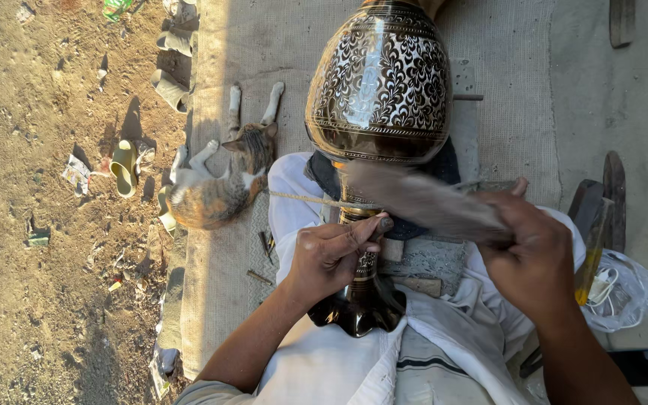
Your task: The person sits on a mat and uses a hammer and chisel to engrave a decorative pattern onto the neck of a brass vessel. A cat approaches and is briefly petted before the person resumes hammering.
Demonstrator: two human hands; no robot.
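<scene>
Brass, dark and engraved with pale scrollwork, makes up the large vase [379,82] that lies across the person's lap, its round belly pointing away and its flared foot [358,311] against the white clothing. The left hand [331,259] rests on the vase's narrow stem, fingers [354,229] curled tight around a small chisel-like tool [382,223] whose tip sits on the metal. The right hand [534,259] is closed around the handle of a wooden mallet [421,199], which is blurred with motion just above the stem, near the tool. A thin cord [309,199] runs leftward from the stem. A grey block [429,259] lies on the lap under the vase.

A calico cat [223,184] lies stretched on the woven mat [219,262] beside the person's left knee. Sandals [123,166] and scraps of litter sit on the bare dirt beyond. By the right side are a clear plastic bag [615,289] and a dark phone [639,366].
</scene>
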